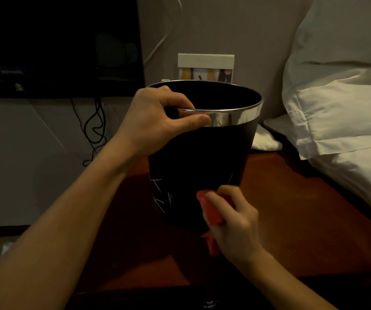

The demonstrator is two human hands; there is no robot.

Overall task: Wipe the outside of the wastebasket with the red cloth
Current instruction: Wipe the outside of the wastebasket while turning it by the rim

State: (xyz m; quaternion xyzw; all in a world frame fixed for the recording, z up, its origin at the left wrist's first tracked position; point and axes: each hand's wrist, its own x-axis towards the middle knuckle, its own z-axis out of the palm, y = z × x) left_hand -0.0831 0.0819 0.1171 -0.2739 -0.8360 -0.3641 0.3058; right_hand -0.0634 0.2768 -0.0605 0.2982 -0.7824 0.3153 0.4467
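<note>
A black wastebasket point(200, 153) with a shiny metal band round its rim and thin white line drawings low on its side stands on a dark reddish wooden table point(291, 209). My left hand point(157, 117) grips the near left part of the rim, thumb on the metal band and fingers curled over the edge. My right hand point(231, 222) holds the bunched red cloth point(211, 211) and presses it against the lower right of the basket's outer wall. Part of the cloth hangs below my palm.
White pillows point(341, 104) are piled at the right, close to the basket. A small white-framed card point(205, 68) leans on the wall behind it. A dark screen point(57, 45) with hanging black cables point(95, 130) fills the upper left.
</note>
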